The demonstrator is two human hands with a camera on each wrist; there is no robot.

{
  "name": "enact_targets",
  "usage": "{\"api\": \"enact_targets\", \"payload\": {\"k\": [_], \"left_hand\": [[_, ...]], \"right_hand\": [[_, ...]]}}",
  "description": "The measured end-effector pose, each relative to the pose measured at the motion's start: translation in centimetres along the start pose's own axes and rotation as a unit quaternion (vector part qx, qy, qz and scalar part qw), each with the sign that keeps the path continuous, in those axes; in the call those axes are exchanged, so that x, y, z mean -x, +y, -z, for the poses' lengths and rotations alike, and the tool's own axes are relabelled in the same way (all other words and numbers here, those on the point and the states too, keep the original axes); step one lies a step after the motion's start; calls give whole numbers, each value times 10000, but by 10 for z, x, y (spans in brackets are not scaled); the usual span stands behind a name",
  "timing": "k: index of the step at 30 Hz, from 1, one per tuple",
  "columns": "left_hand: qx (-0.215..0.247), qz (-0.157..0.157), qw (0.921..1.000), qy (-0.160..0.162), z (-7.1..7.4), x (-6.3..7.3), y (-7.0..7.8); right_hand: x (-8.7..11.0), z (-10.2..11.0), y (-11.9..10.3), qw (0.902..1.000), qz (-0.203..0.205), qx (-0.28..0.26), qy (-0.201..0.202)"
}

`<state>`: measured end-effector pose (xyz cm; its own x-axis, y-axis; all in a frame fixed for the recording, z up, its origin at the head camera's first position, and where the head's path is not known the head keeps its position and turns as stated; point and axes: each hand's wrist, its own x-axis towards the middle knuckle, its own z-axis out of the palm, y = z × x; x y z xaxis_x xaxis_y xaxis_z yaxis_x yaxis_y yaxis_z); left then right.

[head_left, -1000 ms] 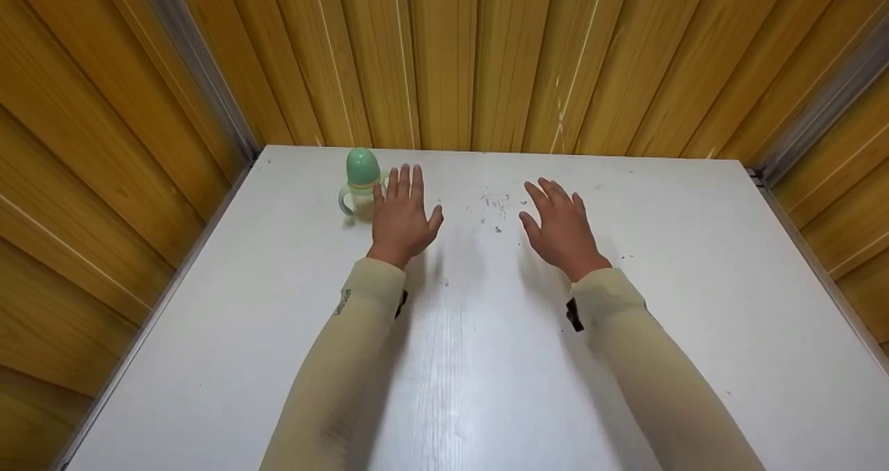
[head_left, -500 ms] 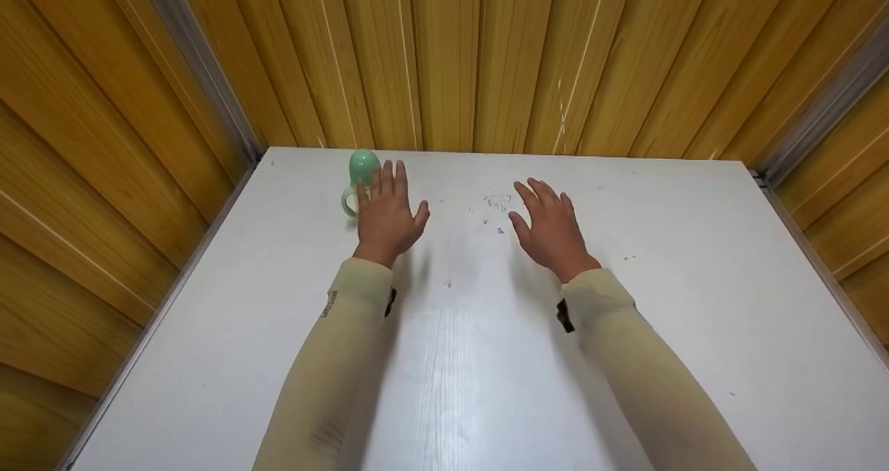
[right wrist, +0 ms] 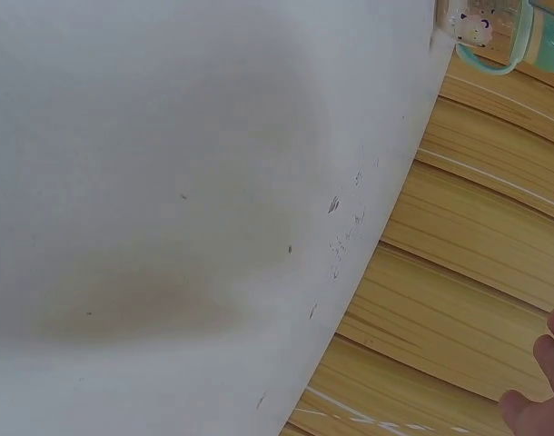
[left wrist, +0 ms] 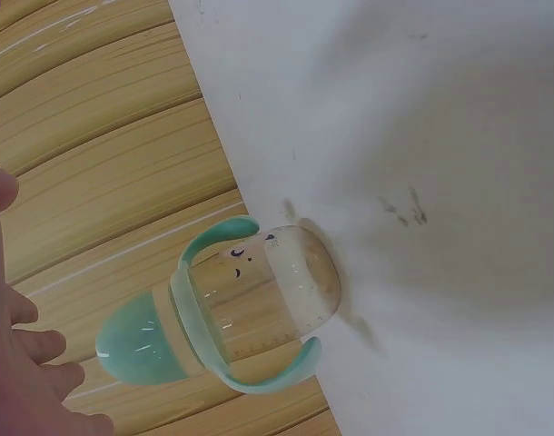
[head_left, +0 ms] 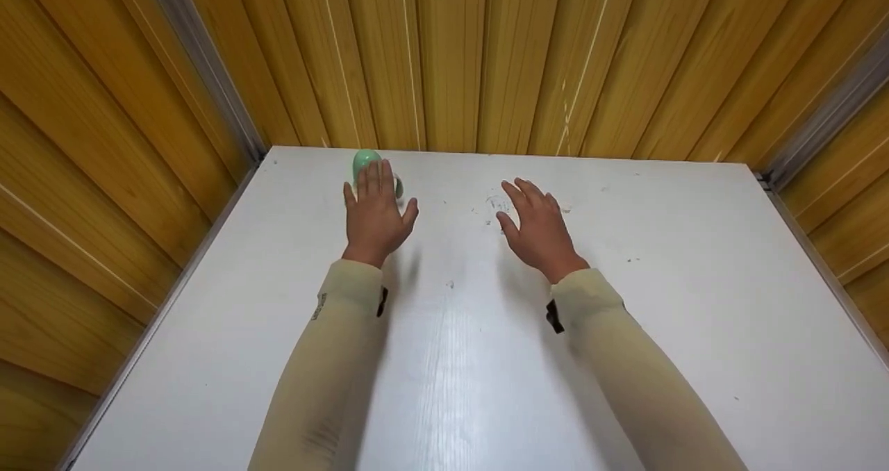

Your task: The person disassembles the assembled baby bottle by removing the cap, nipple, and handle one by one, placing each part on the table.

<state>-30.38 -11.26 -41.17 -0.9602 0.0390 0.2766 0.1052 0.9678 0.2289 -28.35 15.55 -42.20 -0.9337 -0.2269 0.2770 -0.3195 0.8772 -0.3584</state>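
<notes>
A baby bottle (left wrist: pixel 250 291) with a green domed cap (head_left: pixel 365 160) and two green side handles (left wrist: pixel 268 374) stands upright on the white table, near its back edge on the left. Its body is clear, with a small printed face. In the head view my left hand (head_left: pixel 375 217) hovers in front of the bottle and hides most of it. Those fingers are straight and apart from the bottle in the left wrist view. My right hand (head_left: pixel 538 231) hangs over the table to the right, fingers loosely bent, holding nothing. Part of the bottle shows in the right wrist view's top corner.
The white table (head_left: pixel 680 283) has small dark scuff marks (head_left: pixel 497 205) near the middle back. Yellow wood-look panels (head_left: pixel 444 61) rise behind the table and along both sides. Grey metal posts (head_left: pixel 208 61) stand at the corners.
My left hand has moved left, from beside the bottle to in front of it, covering more of it. The right hand has shifted slightly left too. The bottle stays put.
</notes>
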Motion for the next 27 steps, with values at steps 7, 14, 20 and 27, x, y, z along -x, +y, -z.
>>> {"api": "enact_targets", "payload": {"k": [7, 14, 20, 27], "left_hand": [[91, 70, 9998, 172, 2, 1, -7], [92, 164, 9995, 247, 3, 3, -16], [242, 329, 9990, 189, 3, 4, -25], [403, 480, 9978, 206, 3, 4, -34]], "right_hand": [[-3, 1, -9, 9997, 199, -144, 41], [-10, -2, -19, 9991, 355, -227, 100], [-14, -5, -29, 9985, 427, -335, 86], [-19, -6, -39, 9983, 411, -409, 48]]}}
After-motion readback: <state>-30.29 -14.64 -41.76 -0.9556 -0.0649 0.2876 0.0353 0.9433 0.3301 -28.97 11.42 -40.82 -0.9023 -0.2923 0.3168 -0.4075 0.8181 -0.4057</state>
